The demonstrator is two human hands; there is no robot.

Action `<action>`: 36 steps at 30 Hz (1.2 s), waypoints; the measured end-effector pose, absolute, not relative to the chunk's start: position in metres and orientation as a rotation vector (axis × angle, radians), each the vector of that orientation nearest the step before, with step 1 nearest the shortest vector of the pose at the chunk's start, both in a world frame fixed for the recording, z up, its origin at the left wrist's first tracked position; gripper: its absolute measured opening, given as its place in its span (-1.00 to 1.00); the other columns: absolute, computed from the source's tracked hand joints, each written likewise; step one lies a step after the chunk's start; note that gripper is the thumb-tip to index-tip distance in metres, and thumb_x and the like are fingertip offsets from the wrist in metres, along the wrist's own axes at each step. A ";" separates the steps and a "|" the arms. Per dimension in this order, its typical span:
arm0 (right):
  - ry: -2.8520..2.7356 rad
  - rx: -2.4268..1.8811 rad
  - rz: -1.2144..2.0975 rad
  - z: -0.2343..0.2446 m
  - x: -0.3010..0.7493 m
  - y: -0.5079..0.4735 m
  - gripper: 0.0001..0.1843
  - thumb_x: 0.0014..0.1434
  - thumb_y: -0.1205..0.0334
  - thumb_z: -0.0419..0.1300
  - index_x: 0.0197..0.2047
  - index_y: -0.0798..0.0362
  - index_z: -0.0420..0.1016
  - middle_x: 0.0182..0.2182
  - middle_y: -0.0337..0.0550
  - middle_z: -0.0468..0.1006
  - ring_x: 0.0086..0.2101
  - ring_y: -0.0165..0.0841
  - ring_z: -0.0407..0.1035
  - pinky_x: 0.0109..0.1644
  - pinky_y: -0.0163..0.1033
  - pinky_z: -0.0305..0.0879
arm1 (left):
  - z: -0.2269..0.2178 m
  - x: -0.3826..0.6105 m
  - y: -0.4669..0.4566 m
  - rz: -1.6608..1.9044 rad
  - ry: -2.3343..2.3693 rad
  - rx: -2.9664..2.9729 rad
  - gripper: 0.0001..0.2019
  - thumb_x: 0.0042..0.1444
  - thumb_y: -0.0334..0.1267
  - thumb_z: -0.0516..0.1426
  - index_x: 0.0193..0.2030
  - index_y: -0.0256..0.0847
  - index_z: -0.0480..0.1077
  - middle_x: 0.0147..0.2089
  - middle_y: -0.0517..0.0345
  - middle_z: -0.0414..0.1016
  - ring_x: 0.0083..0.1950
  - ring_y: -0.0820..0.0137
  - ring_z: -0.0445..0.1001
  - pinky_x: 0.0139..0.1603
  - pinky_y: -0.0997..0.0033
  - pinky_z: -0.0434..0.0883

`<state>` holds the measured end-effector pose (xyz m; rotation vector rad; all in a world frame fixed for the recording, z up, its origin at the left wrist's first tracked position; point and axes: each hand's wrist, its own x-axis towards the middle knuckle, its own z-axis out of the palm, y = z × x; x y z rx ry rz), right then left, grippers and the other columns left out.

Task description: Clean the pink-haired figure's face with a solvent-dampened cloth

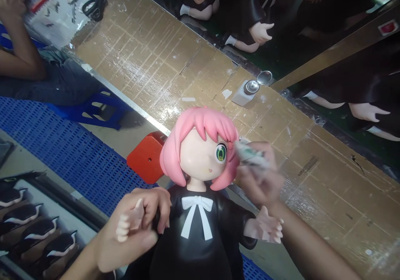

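Observation:
A large doll figure [197, 205] with pink hair, a black dress and a white bow leans toward me. One green eye shows on its face; the other side of the face is bare. My left hand [142, 221] is wrapped round the figure's arm at the left. At the right, my right hand [264, 180] is blurred and closed on a crumpled whitish-green cloth [252, 155], which is against or close beside the hair near the eye. The figure's other open palm [264, 228] sticks out below my right wrist.
On the cardboard-covered table [140, 55] stands a dispenser bottle [244, 94] with its metal lid up. Black scissors [98, 7] lie at the far left. Several similar black-dressed figures [228, 9] line the back. A co-worker's arm [15, 42] is at left, near a blue stool [96, 109] and a red stool [146, 157].

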<state>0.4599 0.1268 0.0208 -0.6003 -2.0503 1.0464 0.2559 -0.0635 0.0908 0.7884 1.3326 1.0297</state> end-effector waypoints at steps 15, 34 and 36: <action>-1.502 -0.544 2.538 0.080 0.464 0.187 -0.62 0.38 -0.01 0.08 -0.18 -0.01 0.66 -0.36 -0.13 0.62 -0.27 -0.35 0.50 -0.11 -0.24 0.42 | 0.100 0.243 0.086 0.995 1.195 1.046 -0.70 0.35 -0.08 0.09 0.14 -0.07 0.43 0.21 0.06 0.43 0.26 0.23 0.35 0.27 0.24 0.30; -1.485 -0.623 2.593 0.094 0.468 0.194 -0.65 0.28 0.00 0.22 -0.39 0.09 0.55 -0.52 -0.28 0.46 -0.51 -0.51 0.28 -0.35 -0.36 0.30 | 0.102 0.258 0.115 0.697 1.007 0.778 -0.63 0.17 0.09 0.22 -0.24 -0.24 0.40 -0.29 0.15 0.44 -0.31 0.44 0.42 -0.33 0.47 0.36; -1.484 -0.640 2.592 0.096 0.468 0.194 -0.67 0.29 0.02 0.21 -0.37 0.09 0.55 -0.51 -0.28 0.46 -0.50 -0.51 0.28 -0.36 -0.36 0.27 | 0.104 0.257 0.117 0.731 0.991 0.801 -0.69 0.19 -0.02 0.24 -0.35 -0.25 0.36 -0.33 0.19 0.39 -0.35 0.48 0.38 -0.37 0.51 0.31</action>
